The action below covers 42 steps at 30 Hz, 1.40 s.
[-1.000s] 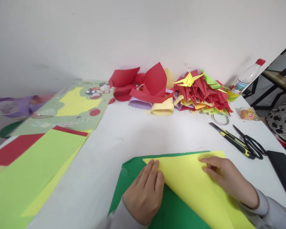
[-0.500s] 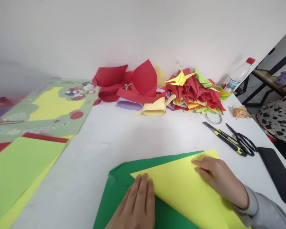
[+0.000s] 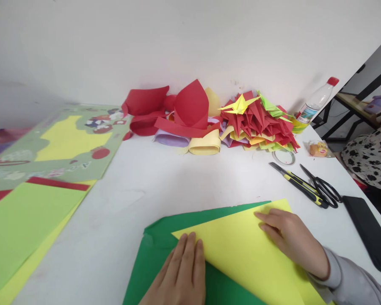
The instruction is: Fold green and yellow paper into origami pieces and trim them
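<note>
A sheet of yellow paper point(image 3: 241, 241), folded over, lies on a larger green sheet point(image 3: 160, 250) at the front of the white table. My left hand point(image 3: 182, 271) rests flat near the paper's pointed left corner, its fingers stretched out and touching the folded edge. Toward the upper right corner, my right hand point(image 3: 294, 237) has its fingers curled, with the thumb and index finger on the paper, holding it against the green sheet. The lower part of the yellow paper runs out of view under my right forearm.
To the right lie a utility knife point(image 3: 300, 184), scissors point(image 3: 325, 186), a black phone point(image 3: 368, 233) and a tape roll point(image 3: 284, 157). Folded paper cranes point(image 3: 260, 118), red paper shapes point(image 3: 192, 106) and a bottle point(image 3: 316, 103) line the wall. Green paper sheets point(image 3: 28, 228) lie left.
Both hands keep their places on the yellow paper, and the fold looks the same. The whole view has shifted very slightly.
</note>
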Motion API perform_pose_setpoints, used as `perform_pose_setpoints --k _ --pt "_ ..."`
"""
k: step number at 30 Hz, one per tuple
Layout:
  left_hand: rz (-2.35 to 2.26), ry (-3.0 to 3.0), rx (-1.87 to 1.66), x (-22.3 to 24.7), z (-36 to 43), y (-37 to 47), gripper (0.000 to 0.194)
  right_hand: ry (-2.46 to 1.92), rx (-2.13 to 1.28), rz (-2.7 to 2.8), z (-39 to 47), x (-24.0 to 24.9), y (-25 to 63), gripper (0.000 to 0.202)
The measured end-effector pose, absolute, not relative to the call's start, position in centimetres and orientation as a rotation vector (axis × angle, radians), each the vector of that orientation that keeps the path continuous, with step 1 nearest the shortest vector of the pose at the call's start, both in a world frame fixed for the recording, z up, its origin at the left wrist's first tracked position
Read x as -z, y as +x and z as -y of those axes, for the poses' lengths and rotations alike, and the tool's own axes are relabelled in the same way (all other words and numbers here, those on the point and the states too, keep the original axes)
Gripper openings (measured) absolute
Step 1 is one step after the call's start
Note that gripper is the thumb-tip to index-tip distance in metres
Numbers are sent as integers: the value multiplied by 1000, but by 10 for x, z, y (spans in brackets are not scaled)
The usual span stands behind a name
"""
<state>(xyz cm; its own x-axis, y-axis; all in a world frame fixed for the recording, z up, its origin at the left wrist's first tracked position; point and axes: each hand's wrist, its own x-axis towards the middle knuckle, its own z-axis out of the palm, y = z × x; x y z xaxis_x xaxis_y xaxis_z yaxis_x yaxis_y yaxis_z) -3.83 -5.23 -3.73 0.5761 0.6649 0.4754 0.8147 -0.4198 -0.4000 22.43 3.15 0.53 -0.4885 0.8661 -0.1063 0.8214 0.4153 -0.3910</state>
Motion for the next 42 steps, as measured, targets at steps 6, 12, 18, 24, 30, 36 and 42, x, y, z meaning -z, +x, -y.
perform_pose_setpoints --k 6,12,18,24,30,36,42 --pt "1377 -2154 381 34 55 -30 29 -1515 -620 2573 -32 -5 226 35" --pt "1315 -2138 283 37 57 -33 28 -1503 -647 2580 -32 -1 230 35" --pt "1330 -2123 291 36 54 -31 28 -1499 -642 2552 -32 2 232 35" --pt "1403 -2096 319 36 52 -28 30 -1498 -625 2521 -31 3 232 34" --pt "1434 -2080 371 37 54 -26 30 -1511 -670 2508 -32 3 233 34" --pt "1451 -2049 401 36 51 -25 31 -1540 -733 2519 -34 1 233 35" --pt "1445 -2086 393 34 51 -26 32 -1561 -759 2513 -34 0 232 36"
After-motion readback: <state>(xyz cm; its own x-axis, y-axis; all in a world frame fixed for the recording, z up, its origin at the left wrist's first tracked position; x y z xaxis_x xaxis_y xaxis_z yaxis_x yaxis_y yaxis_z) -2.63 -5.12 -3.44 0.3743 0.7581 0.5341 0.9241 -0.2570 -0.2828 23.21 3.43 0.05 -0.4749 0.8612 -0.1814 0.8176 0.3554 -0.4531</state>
